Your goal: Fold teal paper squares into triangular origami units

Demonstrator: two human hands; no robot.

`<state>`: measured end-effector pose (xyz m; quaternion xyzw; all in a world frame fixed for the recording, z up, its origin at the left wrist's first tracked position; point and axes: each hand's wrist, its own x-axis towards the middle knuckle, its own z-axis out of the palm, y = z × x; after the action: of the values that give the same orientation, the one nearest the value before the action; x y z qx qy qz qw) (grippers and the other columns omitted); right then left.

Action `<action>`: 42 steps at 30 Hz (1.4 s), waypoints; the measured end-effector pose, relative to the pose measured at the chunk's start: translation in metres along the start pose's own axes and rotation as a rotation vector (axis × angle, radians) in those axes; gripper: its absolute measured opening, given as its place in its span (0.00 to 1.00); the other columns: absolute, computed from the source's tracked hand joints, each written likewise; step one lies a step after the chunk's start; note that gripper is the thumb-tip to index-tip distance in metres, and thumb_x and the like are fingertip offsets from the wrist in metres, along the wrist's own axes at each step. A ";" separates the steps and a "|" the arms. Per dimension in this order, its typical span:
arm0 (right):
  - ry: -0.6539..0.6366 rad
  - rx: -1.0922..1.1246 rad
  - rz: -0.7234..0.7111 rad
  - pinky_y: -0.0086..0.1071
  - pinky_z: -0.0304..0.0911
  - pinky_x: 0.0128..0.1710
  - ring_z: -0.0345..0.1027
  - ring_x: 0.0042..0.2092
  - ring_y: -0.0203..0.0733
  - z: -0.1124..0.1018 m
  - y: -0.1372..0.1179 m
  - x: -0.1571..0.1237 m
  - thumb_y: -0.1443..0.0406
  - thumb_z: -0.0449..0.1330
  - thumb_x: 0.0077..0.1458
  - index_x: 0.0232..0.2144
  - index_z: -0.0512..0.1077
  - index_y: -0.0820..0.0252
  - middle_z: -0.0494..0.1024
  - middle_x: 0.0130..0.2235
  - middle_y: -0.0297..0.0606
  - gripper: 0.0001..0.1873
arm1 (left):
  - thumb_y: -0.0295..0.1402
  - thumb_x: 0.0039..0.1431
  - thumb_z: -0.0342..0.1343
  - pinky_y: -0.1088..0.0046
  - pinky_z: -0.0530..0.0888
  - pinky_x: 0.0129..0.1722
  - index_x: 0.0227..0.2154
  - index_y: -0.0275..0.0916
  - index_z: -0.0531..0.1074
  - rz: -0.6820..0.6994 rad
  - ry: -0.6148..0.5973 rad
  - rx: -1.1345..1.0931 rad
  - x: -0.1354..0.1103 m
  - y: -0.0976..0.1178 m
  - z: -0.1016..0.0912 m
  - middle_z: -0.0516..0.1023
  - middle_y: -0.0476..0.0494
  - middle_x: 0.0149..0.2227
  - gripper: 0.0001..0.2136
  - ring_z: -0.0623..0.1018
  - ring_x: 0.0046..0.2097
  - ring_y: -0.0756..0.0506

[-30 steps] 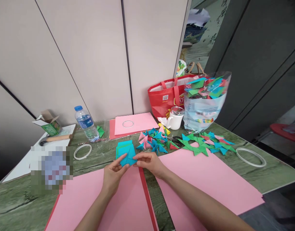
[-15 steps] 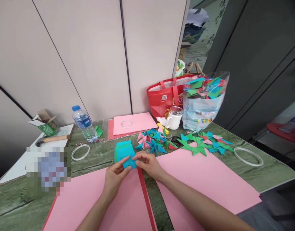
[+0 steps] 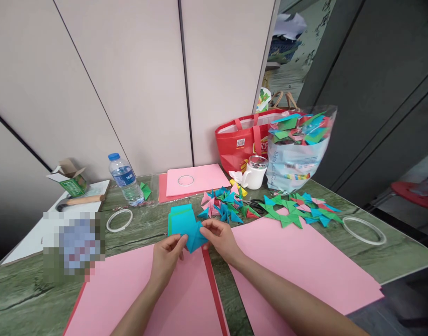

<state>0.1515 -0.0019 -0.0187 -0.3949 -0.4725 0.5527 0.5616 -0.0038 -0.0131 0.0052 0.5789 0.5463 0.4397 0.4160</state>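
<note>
Between my two hands is a folded piece of blue paper (image 3: 196, 239), held over the edge of a pink sheet (image 3: 144, 284). My left hand (image 3: 168, 254) pinches its left side between thumb and fingers. On its right side, the fingertips of my right hand (image 3: 219, 238) are closed on the paper. Just behind it lies a small stack of blue and green paper squares (image 3: 181, 217), partly covered by the held piece. Beyond my right hand sits a pile of small folded paper pieces (image 3: 224, 203) in blue, pink, green and red.
Star-shaped paper rings (image 3: 287, 212) lie at right, beside black scissors (image 3: 256, 205) and a second pink stack (image 3: 305, 266). Farther back stand a water bottle (image 3: 125, 179), a white mug (image 3: 255, 175), a red bag (image 3: 231, 149) and a plastic bag of folded paper (image 3: 294, 158). A hammer (image 3: 83, 200) lies at left.
The blue paper has turned and tilted between my fingers, showing a pointed lower end. My right hand has shifted slightly right, and the left thumb has moved up along the paper.
</note>
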 end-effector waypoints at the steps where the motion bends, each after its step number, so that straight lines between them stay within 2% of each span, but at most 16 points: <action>1: -0.004 0.018 0.027 0.27 0.65 0.17 0.63 0.24 0.33 0.000 -0.001 0.000 0.58 0.59 0.42 0.27 0.69 0.61 0.67 0.26 0.32 0.12 | 0.41 0.45 0.55 0.80 0.59 0.14 0.11 0.36 0.68 -0.004 -0.016 0.008 0.000 0.000 0.000 0.64 0.52 0.11 0.16 0.63 0.15 0.54; 3: -0.020 0.034 0.064 0.27 0.65 0.16 0.63 0.22 0.32 0.000 -0.001 -0.001 0.57 0.59 0.42 0.27 0.70 0.62 0.67 0.25 0.31 0.13 | 0.40 0.45 0.56 0.81 0.59 0.13 0.13 0.36 0.69 -0.028 -0.041 0.001 0.000 0.000 0.001 0.66 0.52 0.12 0.14 0.62 0.14 0.54; 6: -0.012 0.026 0.073 0.26 0.65 0.15 0.61 0.21 0.31 0.000 -0.002 0.000 0.56 0.60 0.41 0.24 0.70 0.63 0.66 0.23 0.31 0.14 | 0.40 0.45 0.56 0.81 0.57 0.12 0.24 0.35 0.73 -0.076 -0.067 -0.033 -0.001 -0.001 0.003 0.65 0.54 0.10 0.11 0.60 0.13 0.54; 8: 0.002 0.012 0.070 0.26 0.65 0.15 0.61 0.22 0.31 0.000 -0.002 0.000 0.56 0.61 0.40 0.24 0.70 0.63 0.66 0.23 0.31 0.15 | 0.40 0.46 0.55 0.81 0.56 0.12 0.27 0.35 0.74 -0.086 -0.092 -0.039 -0.002 -0.002 0.003 0.64 0.55 0.08 0.13 0.59 0.12 0.55; 12: -0.026 0.014 0.123 0.26 0.65 0.15 0.62 0.23 0.32 0.000 0.000 0.000 0.56 0.62 0.39 0.29 0.70 0.63 0.67 0.24 0.31 0.17 | 0.41 0.46 0.54 0.80 0.60 0.13 0.18 0.34 0.72 -0.066 -0.092 -0.071 -0.001 -0.003 0.002 0.67 0.51 0.09 0.14 0.63 0.12 0.54; 15: -0.046 0.022 0.151 0.27 0.66 0.18 0.63 0.23 0.32 0.001 0.002 0.000 0.56 0.62 0.38 0.28 0.70 0.63 0.68 0.24 0.31 0.17 | 0.40 0.45 0.55 0.77 0.65 0.15 0.19 0.34 0.72 -0.057 -0.038 -0.145 0.001 -0.003 0.000 0.71 0.49 0.12 0.13 0.67 0.14 0.52; 20: -0.005 0.026 0.072 0.29 0.66 0.22 0.65 0.22 0.33 0.000 0.006 0.002 0.57 0.62 0.40 0.26 0.70 0.62 0.70 0.24 0.31 0.14 | 0.39 0.44 0.57 0.78 0.64 0.13 0.27 0.34 0.74 -0.041 0.019 -0.152 0.002 -0.004 0.000 0.69 0.53 0.12 0.12 0.67 0.13 0.52; 25: 0.015 0.007 -0.005 0.30 0.68 0.26 0.65 0.26 0.35 0.000 0.007 0.004 0.58 0.61 0.40 0.24 0.70 0.61 0.70 0.25 0.32 0.12 | 0.41 0.47 0.55 0.77 0.65 0.12 0.35 0.31 0.74 -0.126 -0.059 -0.174 0.000 -0.005 0.001 0.63 0.56 0.05 0.18 0.66 0.10 0.51; 27: -0.007 -0.005 -0.028 0.32 0.68 0.29 0.66 0.29 0.36 0.000 0.007 0.004 0.58 0.60 0.43 0.26 0.71 0.61 0.71 0.27 0.33 0.11 | 0.41 0.47 0.54 0.77 0.64 0.10 0.39 0.29 0.72 -0.161 -0.081 -0.212 -0.001 -0.004 0.001 0.64 0.55 0.05 0.20 0.66 0.10 0.50; 29: -0.026 -0.029 -0.065 0.33 0.67 0.33 0.66 0.31 0.37 0.000 0.006 0.003 0.60 0.59 0.44 0.28 0.72 0.59 0.72 0.29 0.34 0.09 | 0.40 0.46 0.55 0.77 0.66 0.10 0.42 0.30 0.71 -0.177 -0.100 -0.261 -0.001 -0.001 0.001 0.71 0.50 0.11 0.22 0.70 0.13 0.49; 32: -0.059 -0.079 -0.162 0.34 0.64 0.38 0.66 0.37 0.39 -0.001 0.004 0.002 0.64 0.61 0.43 0.28 0.74 0.57 0.72 0.32 0.36 0.06 | 0.38 0.44 0.58 0.68 0.75 0.21 0.39 0.34 0.73 -0.126 -0.122 -0.319 -0.001 0.002 0.001 0.79 0.42 0.25 0.19 0.78 0.25 0.43; 35: -0.075 -0.070 -0.224 0.34 0.62 0.40 0.64 0.42 0.41 -0.001 0.002 0.001 0.67 0.62 0.40 0.25 0.75 0.55 0.70 0.38 0.37 0.04 | 0.36 0.41 0.60 0.62 0.76 0.34 0.33 0.37 0.76 -0.051 -0.085 -0.277 -0.001 0.000 0.000 0.80 0.43 0.30 0.14 0.78 0.32 0.41; 39: -0.046 -0.043 -0.225 0.34 0.61 0.40 0.62 0.45 0.42 -0.001 -0.002 0.000 0.67 0.62 0.39 0.22 0.75 0.54 0.69 0.42 0.37 0.03 | 0.33 0.39 0.61 0.66 0.74 0.37 0.27 0.40 0.78 0.048 -0.018 -0.138 0.000 -0.005 -0.001 0.80 0.44 0.30 0.08 0.77 0.34 0.42; 42: -0.042 -0.060 -0.223 0.34 0.61 0.40 0.61 0.46 0.42 0.000 -0.003 0.000 0.67 0.62 0.39 0.22 0.75 0.53 0.70 0.41 0.37 0.04 | 0.33 0.40 0.61 0.68 0.74 0.35 0.28 0.41 0.78 0.081 -0.017 -0.109 0.000 -0.006 0.000 0.80 0.45 0.30 0.08 0.77 0.33 0.43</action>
<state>0.1526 -0.0023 -0.0158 -0.3450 -0.5416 0.4805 0.5973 -0.0058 -0.0126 -0.0009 0.5809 0.4940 0.4803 0.4333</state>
